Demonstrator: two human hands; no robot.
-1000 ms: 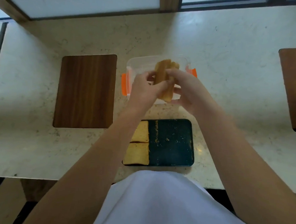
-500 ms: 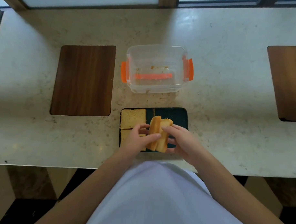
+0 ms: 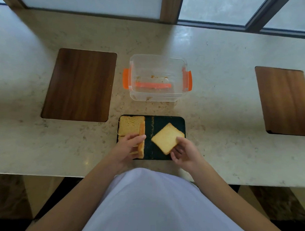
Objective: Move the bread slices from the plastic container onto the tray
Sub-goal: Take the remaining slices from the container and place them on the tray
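Both forearms reach forward from the body over the near edge of the surface (image 3: 217, 109), hands low above the dark tray (image 3: 162, 120). The left hand (image 3: 128, 147) curls its fingers around a bread slice (image 3: 141, 141) stood on edge, just beside the flat slice (image 3: 129, 125) lying in the tray's far left corner. The right hand (image 3: 185, 153), palm turned up, pinches the near corner of another slice (image 3: 166, 137) tilted like a diamond over the tray's right half. The plastic container (image 3: 158, 63) sits beyond the tray, holding only crumbs.
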